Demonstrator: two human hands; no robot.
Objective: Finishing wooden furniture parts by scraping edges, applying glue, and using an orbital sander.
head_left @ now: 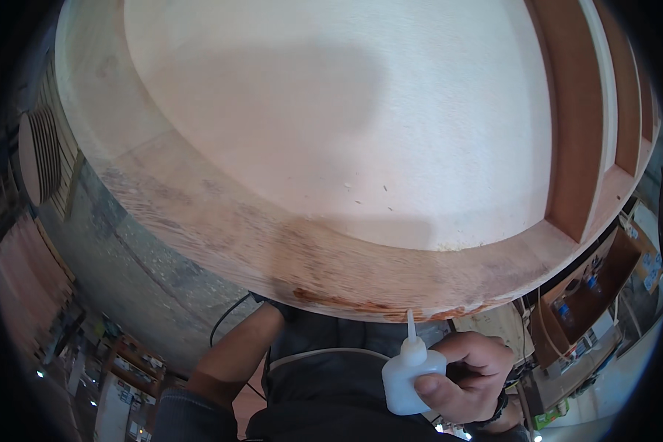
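A white squeeze bottle (412, 378) with a long thin nozzle is held in my right hand (470, 376), thumb on the near side and fingers curled round it. Its nozzle tip points up at the near rim of a large wooden panel (221, 221). Along that rim runs a wet-looking reddish-brown streak (346, 300), just left of the nozzle. My left forearm (236, 350) reaches up to the panel's edge, where something dark lies at the wrist. The fingers of my left hand are hidden there, so I cannot make out what they hold.
Wooden upright strips (571, 132) form compartments on the panel's right. Small chips (385, 188) lie on its pale surface. A black cable (225, 317) hangs by my left wrist. A brown box with bottles (563, 313) stands at right; stacked rounded boards (40, 156) are at far left.
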